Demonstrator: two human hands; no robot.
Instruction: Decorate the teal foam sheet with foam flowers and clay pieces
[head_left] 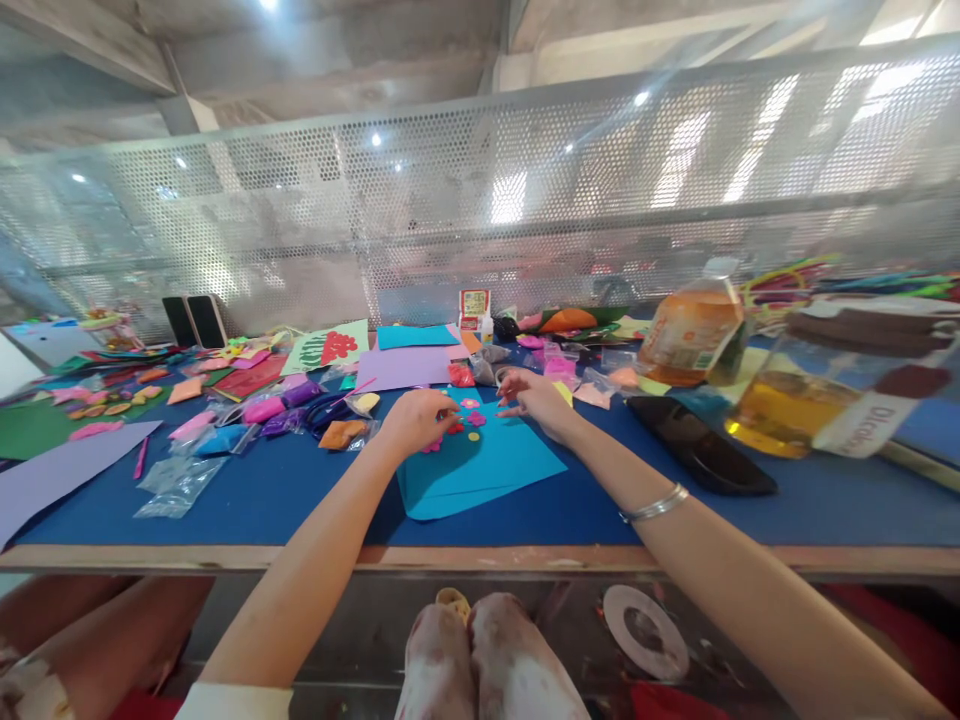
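Note:
A turquoise paper sheet (480,465) lies on the blue tabletop (300,490) in front of me. Small pink and yellow foam flower shapes (474,419) rest on its far part. My left hand (416,418) sits on the sheet's far left corner, fingers curled down over small pink pieces; what it grips is too small to name. My right hand (534,397) hovers at the sheet's far right corner, fingers pinched forward toward the flower pieces. A silver bangle (654,506) rings my right forearm.
Coloured paper, foam cut-outs and small plastic bags (176,485) litter the left and far side. A purple sheet (401,367) lies beyond. Two amber-liquid bottles (690,335) (810,400) and a black case (697,447) stand right. A perforated metal screen (480,220) backs the table.

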